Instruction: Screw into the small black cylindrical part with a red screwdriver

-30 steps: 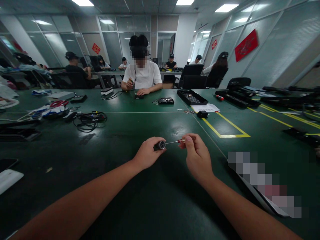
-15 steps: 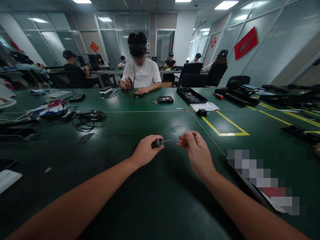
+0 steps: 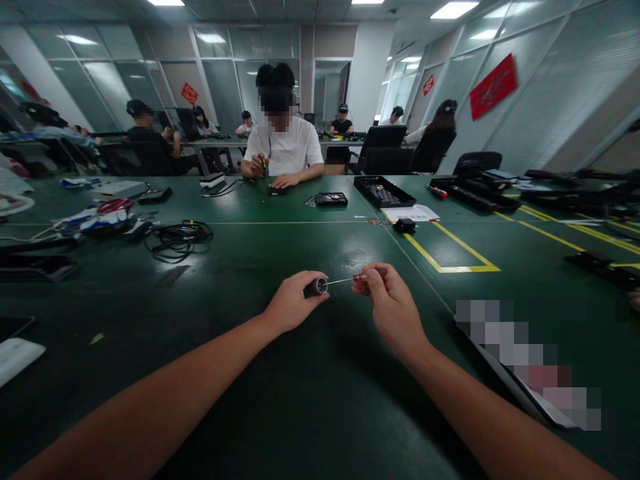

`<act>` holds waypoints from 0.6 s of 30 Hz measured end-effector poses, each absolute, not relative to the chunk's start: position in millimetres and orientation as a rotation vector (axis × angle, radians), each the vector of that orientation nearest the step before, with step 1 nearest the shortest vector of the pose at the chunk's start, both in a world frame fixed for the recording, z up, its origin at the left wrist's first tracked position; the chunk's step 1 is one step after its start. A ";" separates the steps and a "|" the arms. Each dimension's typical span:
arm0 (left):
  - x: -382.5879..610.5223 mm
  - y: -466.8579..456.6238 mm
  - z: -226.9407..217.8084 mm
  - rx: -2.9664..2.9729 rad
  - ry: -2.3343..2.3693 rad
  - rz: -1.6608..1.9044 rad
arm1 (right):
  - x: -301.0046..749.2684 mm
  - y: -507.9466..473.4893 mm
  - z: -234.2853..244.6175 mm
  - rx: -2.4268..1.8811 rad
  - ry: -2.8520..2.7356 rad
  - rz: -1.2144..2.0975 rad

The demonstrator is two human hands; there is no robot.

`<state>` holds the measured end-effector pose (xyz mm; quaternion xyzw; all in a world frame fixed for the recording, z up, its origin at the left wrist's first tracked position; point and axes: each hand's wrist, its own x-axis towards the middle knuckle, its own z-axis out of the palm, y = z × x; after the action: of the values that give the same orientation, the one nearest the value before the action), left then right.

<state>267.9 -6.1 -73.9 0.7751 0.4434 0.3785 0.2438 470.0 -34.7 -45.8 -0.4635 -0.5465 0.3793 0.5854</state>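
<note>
My left hand (image 3: pixel 295 300) is closed round a short dark cylinder (image 3: pixel 318 286), whose round, light-rimmed open end faces me and slightly right. In my right hand (image 3: pixel 390 297) is a screwdriver (image 3: pixel 358 277), pinched by its reddish handle between thumb and fingers. Its thin metal shaft points left, and the tip is at the cylinder's open end. Whether the tip touches a screw inside is too small to tell. Both hands are above the green table (image 3: pixel 300 400).
A bundle of black cables (image 3: pixel 179 239) lies left. Beyond my hands are a small black block (image 3: pixel 405 226), a black parts tray (image 3: pixel 384 192) and a black device (image 3: pixel 332 199). A blurred-out sheet (image 3: pixel 525 367) lies right. Across the table sits a co-worker (image 3: pixel 283 147) holding a tool.
My right hand has shifted slightly left with the screwdriver, and its fingers have turned a little on the handle. My left hand holds the cylinder almost still.
</note>
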 end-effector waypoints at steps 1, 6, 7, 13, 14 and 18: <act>267.7 -5.7 -74.8 2.114 1.211 1.039 | 469.7 -36.0 -44.4 -1.073 -1.287 0.889; 267.7 -5.0 -77.6 2.108 1.199 1.007 | 470.2 -43.3 -37.2 -1.101 -1.380 0.833; 267.7 -4.7 -78.0 2.106 1.191 0.993 | 470.7 -44.2 -36.9 -1.130 -1.400 0.807; 266.0 -1.1 -79.6 2.041 1.237 1.002 | 472.6 -43.9 -44.2 -1.143 -1.410 0.778; 265.9 -0.7 -79.4 2.030 1.245 1.000 | 472.8 -43.6 -45.2 -1.136 -1.431 0.779; 267.1 -2.0 -77.2 2.029 1.219 0.966 | 473.1 -43.9 -43.5 -1.189 -1.477 0.803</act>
<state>267.1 -2.0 -77.2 0.7599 0.4566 0.3619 0.2882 473.1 -43.9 -43.5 -0.4951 -0.6147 0.3341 0.5153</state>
